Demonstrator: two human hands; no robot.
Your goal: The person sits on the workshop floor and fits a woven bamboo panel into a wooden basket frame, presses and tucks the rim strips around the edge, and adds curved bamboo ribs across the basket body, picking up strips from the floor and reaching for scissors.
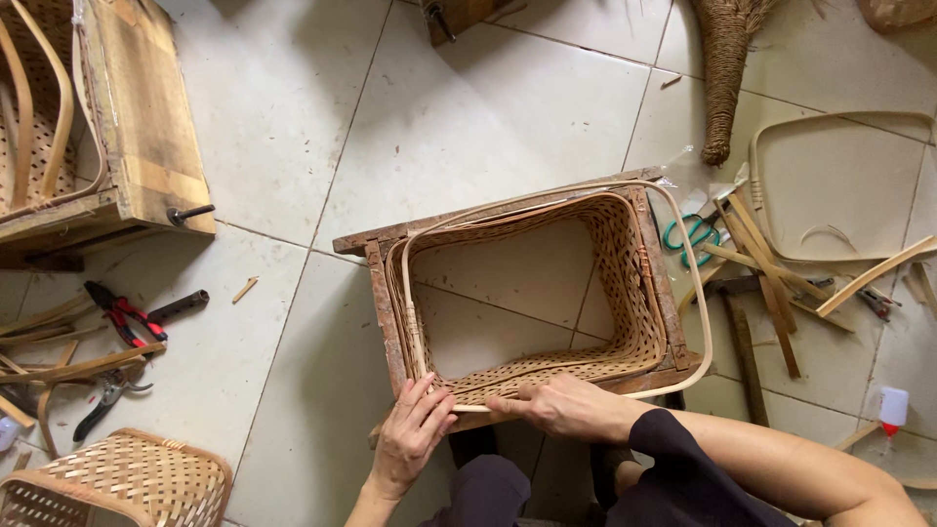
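A bottomless rectangular woven basket (625,293) sits inside a wooden frame mould (383,303) on the tiled floor. A pale rattan strip (701,293) loops around its rim. My left hand (410,434) rests on the near left corner, fingers pressing the strip against the rim. My right hand (556,405) lies along the near edge, thumb and fingers pinching the strip onto the weave.
Red-handled pliers (122,314) and other pliers (107,395) lie left, beside bamboo strips (68,366). A finished woven basket (127,483) stands bottom left, a wooden mould (146,117) top left. Right: green scissors (693,236), a beige tray (839,185), wooden sticks (766,278), a glue bottle (891,410).
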